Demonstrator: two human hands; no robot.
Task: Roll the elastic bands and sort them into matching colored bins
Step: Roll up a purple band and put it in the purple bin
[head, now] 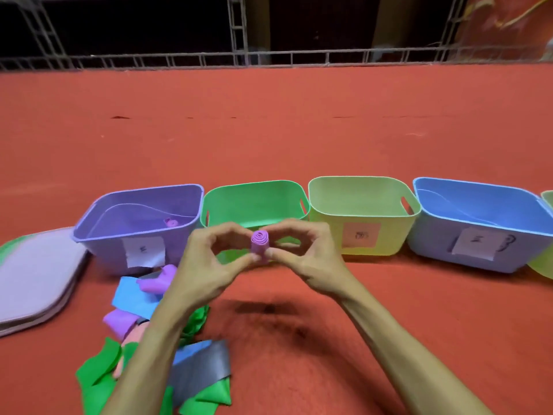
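Observation:
A tightly rolled purple band is held upright in the air in front of the green bin. My left hand pinches it from the left and my right hand pinches it from the right. The purple bin stands at the left with one small purple roll inside. Yellow bin and blue bin continue the row to the right. A pile of loose bands in green, blue, purple, grey and pink lies on the floor under my left forearm.
A stack of flat lids lies left of the purple bin. Part of another green-yellow container shows at the right edge. Everything sits on red carpet. A metal grid fence runs along the back.

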